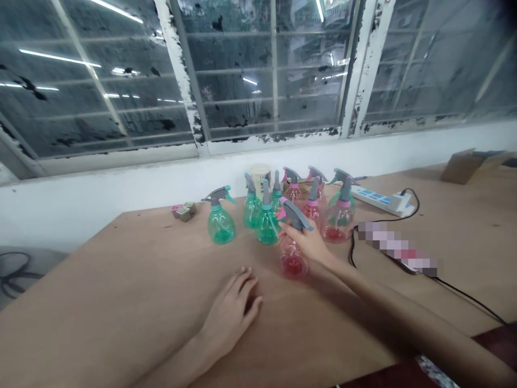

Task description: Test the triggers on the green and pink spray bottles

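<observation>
My right hand [309, 242] is wrapped round the neck of a pink see-through spray bottle [294, 265] with a grey and pink trigger head. The bottle is upright, in front of the others; whether its base touches the table I cannot tell. My left hand [232, 307] lies palm down on the table, fingers a little bent and apart, with nothing in it. Just behind stand several more spray bottles: green ones such as this green spray bottle [267, 226], and pink ones such as this pink spray bottle [336, 225]. Another green spray bottle [221, 225] stands apart at the left.
Behind the bottles is a white paper cup [259, 173]. Small blocks [184, 211] lie at the left on the wooden table [121, 291]. To the right are a white power strip [382, 200], a blurred-out phone-like object [398, 249] with a cable, and a cardboard box [464, 167].
</observation>
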`<state>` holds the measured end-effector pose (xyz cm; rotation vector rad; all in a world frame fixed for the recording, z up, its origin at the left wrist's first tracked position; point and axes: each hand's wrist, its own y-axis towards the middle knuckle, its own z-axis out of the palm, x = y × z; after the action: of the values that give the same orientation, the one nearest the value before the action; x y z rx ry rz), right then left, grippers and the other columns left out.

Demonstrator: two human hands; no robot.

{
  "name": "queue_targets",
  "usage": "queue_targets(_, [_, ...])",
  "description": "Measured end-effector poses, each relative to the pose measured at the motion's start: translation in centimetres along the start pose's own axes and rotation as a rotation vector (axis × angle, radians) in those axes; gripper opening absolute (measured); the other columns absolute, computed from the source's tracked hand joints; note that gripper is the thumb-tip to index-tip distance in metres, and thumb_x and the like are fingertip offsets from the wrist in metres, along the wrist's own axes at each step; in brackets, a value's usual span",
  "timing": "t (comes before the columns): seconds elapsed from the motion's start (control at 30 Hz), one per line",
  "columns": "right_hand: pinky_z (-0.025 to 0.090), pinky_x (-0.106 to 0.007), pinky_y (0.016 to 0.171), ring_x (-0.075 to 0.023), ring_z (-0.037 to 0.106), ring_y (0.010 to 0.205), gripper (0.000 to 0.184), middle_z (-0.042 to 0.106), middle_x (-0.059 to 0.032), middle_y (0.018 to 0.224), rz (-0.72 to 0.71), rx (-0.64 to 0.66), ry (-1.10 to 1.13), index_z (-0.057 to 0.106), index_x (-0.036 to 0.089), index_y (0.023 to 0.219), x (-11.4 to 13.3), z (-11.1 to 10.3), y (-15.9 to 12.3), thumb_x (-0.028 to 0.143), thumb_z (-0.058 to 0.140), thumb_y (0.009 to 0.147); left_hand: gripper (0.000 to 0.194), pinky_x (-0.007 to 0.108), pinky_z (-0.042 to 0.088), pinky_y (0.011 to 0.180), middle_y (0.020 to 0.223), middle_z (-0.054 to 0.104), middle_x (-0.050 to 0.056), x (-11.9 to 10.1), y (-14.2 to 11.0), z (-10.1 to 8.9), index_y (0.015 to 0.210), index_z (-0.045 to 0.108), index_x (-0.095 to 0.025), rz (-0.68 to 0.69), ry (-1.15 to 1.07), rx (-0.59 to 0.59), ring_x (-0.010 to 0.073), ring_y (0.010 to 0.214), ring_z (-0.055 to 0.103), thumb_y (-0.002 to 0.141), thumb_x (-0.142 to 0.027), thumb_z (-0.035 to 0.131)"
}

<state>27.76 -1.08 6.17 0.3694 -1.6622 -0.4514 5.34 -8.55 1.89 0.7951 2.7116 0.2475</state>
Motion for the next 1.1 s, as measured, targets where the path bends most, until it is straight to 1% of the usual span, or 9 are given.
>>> queue_targets(0.07, [0.049, -0.032, 0.062, -0.0177, 0.064, 0.065, 0.028, 0.066, -0.0018, 0.078, -0.005, -0.007, 0.007, 0.058, 0.022, 0.101, -0.4, 0.3, 0.4, 0.037, 0.058, 0.077, 0.033, 0.044, 0.038, 0.103, 0.129, 0.054, 0.01, -1.7, 1.2, 1.1, 0.118, 0.055, -0.019, 0.121, -0.003, 0.017, 0.0258, 0.125, 0.043, 0.088, -0.029, 0.046])
queue_targets(0.13, [0.049, -0.031, 0.059, -0.0177, 0.064, 0.062, 0.031, 0.066, -0.0016, 0.074, 0.002, 0.007, 0.009, 0.058, 0.02, 0.104, -0.6, 0.7, 1.0, 0.035, 0.058, 0.077, 0.032, 0.043, 0.041, 0.101, 0.126, 0.056, 0.012, -3.3, 2.1, 2.1, 0.116, 0.057, -0.017, 0.195, 0.004, 0.04, 0.0266, 0.123, 0.046, 0.086, -0.024, 0.048])
queue_targets(0.2, [0.048, -0.029, 0.056, -0.0165, 0.062, 0.058, 0.032, 0.066, -0.0008, 0.071, 0.01, 0.025, -0.004, 0.058, 0.019, 0.105, -0.6, 1.1, 1.7, 0.033, 0.057, 0.077, 0.032, 0.045, 0.046, 0.095, 0.122, 0.058, 0.015, -4.5, 2.6, 2.7, 0.113, 0.059, -0.014, 0.187, 0.024, 0.02, 0.0296, 0.118, 0.05, 0.083, -0.022, 0.05])
queue_targets(0.3, [0.046, -0.027, 0.055, -0.0144, 0.059, 0.054, 0.031, 0.066, 0.0012, 0.067, -0.004, 0.03, -0.032, 0.06, 0.019, 0.105, -0.7, 1.8, 2.6, 0.032, 0.055, 0.077, 0.031, 0.047, 0.049, 0.091, 0.118, 0.06, 0.015, -5.4, 2.6, 2.9, 0.112, 0.059, -0.014, 0.197, 0.042, 0.002, 0.0314, 0.114, 0.053, 0.083, -0.021, 0.05])
queue_targets(0.43, [0.047, -0.028, 0.056, -0.0152, 0.06, 0.056, 0.031, 0.067, 0.0009, 0.066, -0.015, 0.037, -0.049, 0.061, 0.019, 0.105, -0.9, 2.2, 2.7, 0.03, 0.054, 0.077, 0.03, 0.044, 0.049, 0.092, 0.118, 0.061, 0.014, -5.7, 1.7, 2.7, 0.113, 0.058, -0.014, 0.279, 0.006, 0.031, 0.0286, 0.113, 0.054, 0.085, -0.021, 0.048])
queue_targets(0.6, [0.049, -0.032, 0.062, -0.0186, 0.063, 0.064, 0.028, 0.067, 0.0006, 0.064, -0.018, 0.01, -0.035, 0.06, 0.021, 0.104, -1.3, 2.0, 2.3, 0.03, 0.056, 0.077, 0.03, 0.035, 0.041, 0.102, 0.122, 0.06, 0.007, -5.7, 1.2, 2.3, 0.115, 0.057, -0.019, 0.416, -0.125, 0.092, 0.0217, 0.122, 0.047, 0.085, -0.024, 0.05])
queue_targets(0.77, [0.049, -0.03, 0.061, -0.0179, 0.064, 0.064, 0.032, 0.066, 0.0002, 0.068, -0.005, 0.041, -0.005, 0.058, 0.019, 0.106, -1.2, 2.1, 2.5, 0.033, 0.057, 0.077, 0.034, 0.034, 0.038, 0.104, 0.128, 0.055, 0.007, -5.6, 1.3, 2.2, 0.117, 0.056, -0.019, 0.385, -0.187, 0.121, 0.0202, 0.124, 0.044, 0.084, -0.026, 0.053])
queue_targets(0.9, [0.05, -0.031, 0.062, -0.0169, 0.064, 0.062, 0.03, 0.066, 0.0005, 0.074, -0.001, 0.071, 0.048, 0.058, 0.023, 0.105, -0.9, 1.9, 1.8, 0.033, 0.059, 0.077, 0.035, 0.036, 0.04, 0.103, 0.129, 0.055, 0.006, -5.6, 1.4, 2.2, 0.118, 0.055, -0.02, 0.374, -0.195, 0.132, 0.0206, 0.123, 0.045, 0.084, -0.026, 0.052])
queue_targets(1.1, [0.049, -0.03, 0.061, -0.0172, 0.063, 0.063, 0.027, 0.065, 0.002, 0.067, 0.095, 0.134, 0.09, 0.059, 0.024, 0.098, 0.0, 1.4, 0.1, 0.04, 0.062, 0.076, 0.038, 0.036, 0.038, 0.104, 0.13, 0.054, 0.006, -5.7, 1.4, 2.1, 0.122, 0.052, -0.019, 0.359, -0.204, 0.145, 0.0207, 0.124, 0.045, 0.085, -0.025, 0.052])
